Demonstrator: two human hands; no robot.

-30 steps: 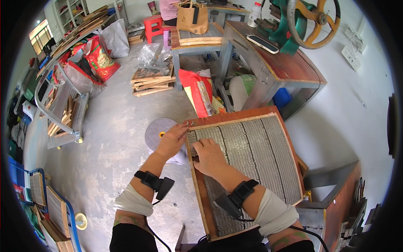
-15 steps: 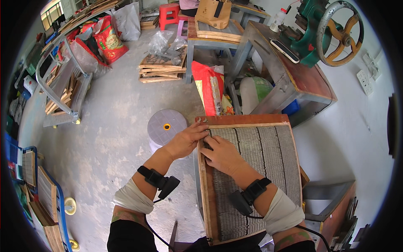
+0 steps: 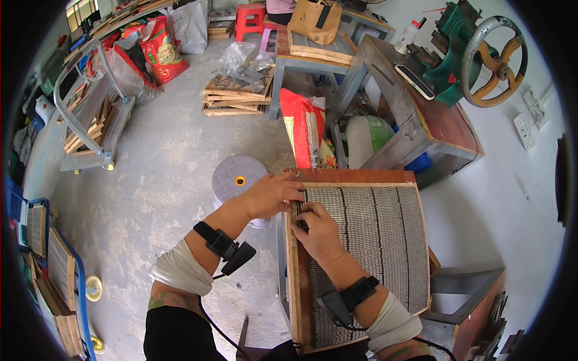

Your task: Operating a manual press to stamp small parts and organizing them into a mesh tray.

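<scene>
A shallow wooden tray [image 3: 293, 271] lies tilted in front of me, filled with rows of small grey pieces [image 3: 361, 240] split by dark lines. My left hand [image 3: 274, 195] rests over its far left corner, fingers stretched out onto the frame and the end of the first row. Just nearer to me, my right hand [image 3: 319, 234] has its fingers curled and pinched together at the tray's left edge, beside that row. Something small and dark shows by those fingertips, too small to name. Dark straps with small black devices circle both forearms.
The tray lies on a reddish-brown board [image 3: 355, 175]. A round grey stool [image 3: 232, 174] stands left of it. Beyond are a red sack [image 3: 301, 126], a workbench [image 3: 442, 123] with a green hand-wheel press [image 3: 451, 60], stacked wooden frames [image 3: 235, 99] and a trolley [image 3: 114, 138].
My right hand has moved slightly nearer to me along the tray's left edge, and its fingers are more curled. My left hand stays at the corner. The view has shifted a little.
</scene>
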